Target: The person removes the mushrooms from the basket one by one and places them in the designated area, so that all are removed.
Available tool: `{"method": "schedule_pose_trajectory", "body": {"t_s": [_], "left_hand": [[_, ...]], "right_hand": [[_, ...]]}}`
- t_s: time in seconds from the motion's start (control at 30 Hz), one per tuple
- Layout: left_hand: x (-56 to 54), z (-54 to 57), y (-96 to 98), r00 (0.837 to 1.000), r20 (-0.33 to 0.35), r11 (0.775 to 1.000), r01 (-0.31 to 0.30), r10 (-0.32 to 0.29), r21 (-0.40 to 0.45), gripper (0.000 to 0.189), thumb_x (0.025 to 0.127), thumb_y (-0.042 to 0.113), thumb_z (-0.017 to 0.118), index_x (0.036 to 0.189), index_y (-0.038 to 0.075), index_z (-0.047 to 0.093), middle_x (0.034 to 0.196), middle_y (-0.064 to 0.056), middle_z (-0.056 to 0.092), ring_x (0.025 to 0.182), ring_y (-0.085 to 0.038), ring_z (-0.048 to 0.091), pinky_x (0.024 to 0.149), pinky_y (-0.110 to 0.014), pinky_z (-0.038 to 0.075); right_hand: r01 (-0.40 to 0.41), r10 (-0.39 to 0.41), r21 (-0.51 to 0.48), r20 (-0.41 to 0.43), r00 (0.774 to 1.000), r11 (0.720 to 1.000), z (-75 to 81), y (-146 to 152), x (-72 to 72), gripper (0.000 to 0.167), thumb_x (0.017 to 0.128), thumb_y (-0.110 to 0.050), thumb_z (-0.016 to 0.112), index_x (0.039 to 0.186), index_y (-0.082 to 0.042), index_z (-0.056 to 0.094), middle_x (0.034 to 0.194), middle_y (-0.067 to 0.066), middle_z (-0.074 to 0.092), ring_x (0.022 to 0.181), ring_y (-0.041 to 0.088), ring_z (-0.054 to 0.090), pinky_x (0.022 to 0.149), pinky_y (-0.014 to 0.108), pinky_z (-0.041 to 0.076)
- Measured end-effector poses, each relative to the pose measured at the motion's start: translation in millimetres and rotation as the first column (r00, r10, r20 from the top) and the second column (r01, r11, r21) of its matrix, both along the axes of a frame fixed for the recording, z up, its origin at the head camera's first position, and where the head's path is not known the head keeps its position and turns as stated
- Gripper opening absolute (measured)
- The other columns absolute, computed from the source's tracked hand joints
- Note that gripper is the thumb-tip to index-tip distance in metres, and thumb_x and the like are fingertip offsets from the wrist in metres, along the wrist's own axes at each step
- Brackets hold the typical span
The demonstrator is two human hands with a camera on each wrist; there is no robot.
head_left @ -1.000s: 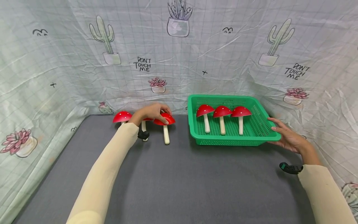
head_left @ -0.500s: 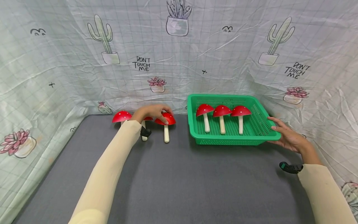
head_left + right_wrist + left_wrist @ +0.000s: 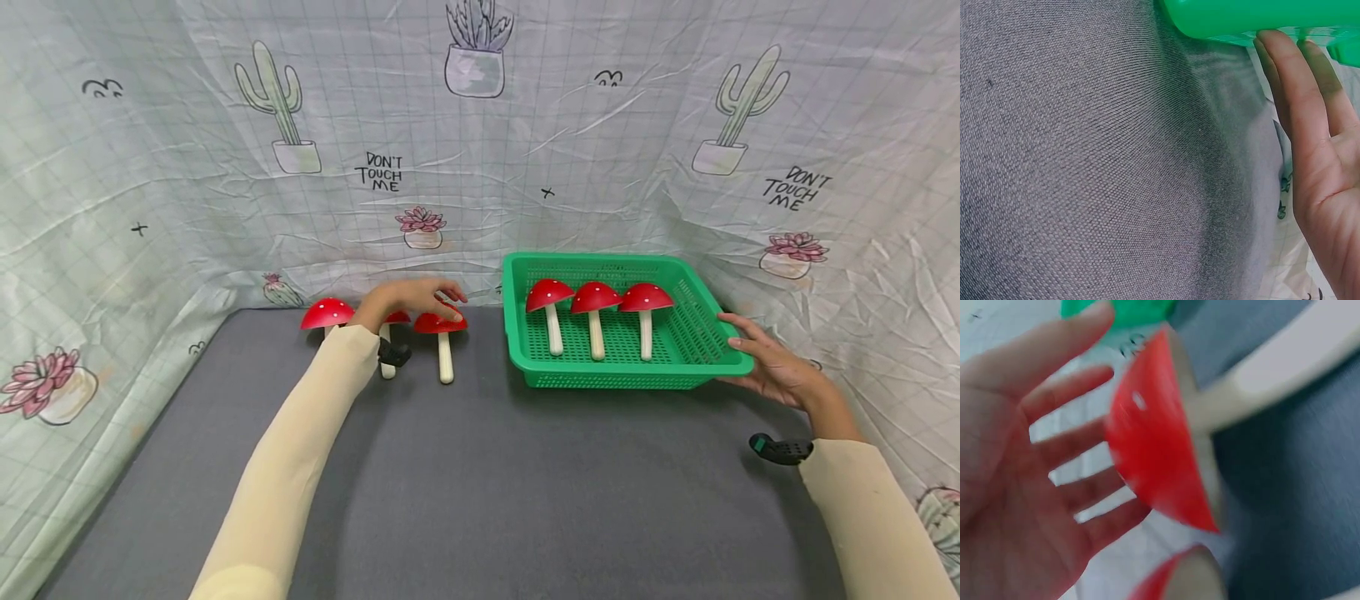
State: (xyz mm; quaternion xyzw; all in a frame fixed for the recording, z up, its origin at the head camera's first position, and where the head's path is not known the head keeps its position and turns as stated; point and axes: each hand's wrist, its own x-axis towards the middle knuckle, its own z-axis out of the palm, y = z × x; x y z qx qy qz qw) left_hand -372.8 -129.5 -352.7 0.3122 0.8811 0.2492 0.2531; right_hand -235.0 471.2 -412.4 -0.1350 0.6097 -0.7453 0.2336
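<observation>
Along the back of the table, my left hand (image 3: 412,298) is over the red cap of a toy mushroom (image 3: 446,357), its fingers spread and extended. In the left wrist view, the fingers reach behind the blurred cap (image 3: 1157,440) without curling round it. Two more mushrooms stand to its left; my forearm partly hides the middle mushroom (image 3: 387,367) and the leftmost mushroom (image 3: 327,313). My right hand (image 3: 780,367) touches the right end of the green basket (image 3: 615,372) with nearly straight fingers (image 3: 1300,81). Inside lie three similar mushrooms (image 3: 596,321) in a row.
A grey cloth (image 3: 525,492) covers the table. Crumpled white fabric (image 3: 600,167) printed with cacti hangs close behind the basket and along both sides. Within the basket, bare mesh shows right of the mushrooms.
My left hand has loosened from the mushroom's cap, its fingers lifting and straightening. That mushroom has settled slightly. My right hand and the basket have stayed put.
</observation>
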Motion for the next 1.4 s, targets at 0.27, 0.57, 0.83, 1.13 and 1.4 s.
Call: {"method": "schedule_pose_trajectory", "body": {"t_s": [0.27, 0.57, 0.83, 1.13, 1.4], "left_hand": [[11.2, 24.5, 26.0, 0.992, -0.123, 0.995, -0.014, 0.027, 0.100, 0.044, 0.100, 0.019, 0.062, 0.139, 0.001, 0.054, 0.145, -0.022, 0.052, 0.132, -0.037, 0.050, 0.109, -0.048, 0.044], [17.1, 48.0, 62.2, 0.980, -0.188, 0.959, 0.119, -0.071, 0.259, 0.034, 0.100, 0.018, 0.063, 0.133, 0.007, 0.062, 0.137, -0.013, 0.061, 0.124, -0.028, 0.062, 0.102, -0.040, 0.051], [6.5, 60.3, 91.7, 0.945, -0.178, 0.932, 0.306, -0.273, 0.194, 0.033, 0.101, 0.029, 0.062, 0.130, 0.014, 0.068, 0.134, 0.002, 0.064, 0.126, -0.017, 0.058, 0.102, -0.036, 0.049], [-11.1, 65.2, 129.9, 0.899, -0.273, 0.935, 0.354, -0.344, -0.011, 0.036, 0.102, 0.026, 0.061, 0.133, 0.010, 0.067, 0.135, -0.002, 0.065, 0.128, -0.027, 0.058, 0.105, -0.039, 0.047], [-22.2, 54.4, 160.2, 0.894, -0.283, 0.931, 0.292, -0.347, -0.219, 0.034, 0.101, 0.026, 0.064, 0.131, 0.009, 0.067, 0.129, -0.007, 0.066, 0.122, -0.024, 0.058, 0.100, -0.036, 0.048]], "right_hand": [[-0.012, 0.012, -0.033, 0.000, 1.000, 0.999, -1.3, 3, 0.3, 0.050, 0.112, -0.009, 0.022, 0.153, -0.038, 0.026, 0.136, -0.006, 0.051, 0.116, 0.018, 0.067, 0.094, 0.039, 0.057], [0.002, -0.002, -0.020, -0.008, 1.000, 1.000, -1.7, 4, 2.1, 0.050, 0.112, -0.010, 0.023, 0.153, -0.039, 0.023, 0.136, -0.006, 0.050, 0.117, 0.018, 0.066, 0.095, 0.038, 0.056], [0.017, -0.017, 0.020, -0.013, 1.000, 1.000, -1.6, 1, 2.1, 0.050, 0.112, -0.012, 0.025, 0.154, -0.039, 0.022, 0.136, -0.006, 0.049, 0.116, 0.017, 0.066, 0.094, 0.036, 0.057], [0.025, -0.024, 0.053, -0.015, 1.000, 0.998, -0.4, 0, -0.7, 0.050, 0.113, -0.013, 0.025, 0.155, -0.039, 0.020, 0.138, -0.006, 0.044, 0.115, 0.016, 0.067, 0.094, 0.036, 0.056], [0.039, -0.038, 0.055, -0.015, 0.999, 0.998, -1.6, 0, -0.3, 0.048, 0.113, -0.013, 0.026, 0.154, -0.039, 0.023, 0.138, -0.006, 0.042, 0.114, 0.015, 0.067, 0.093, 0.035, 0.057]]}}
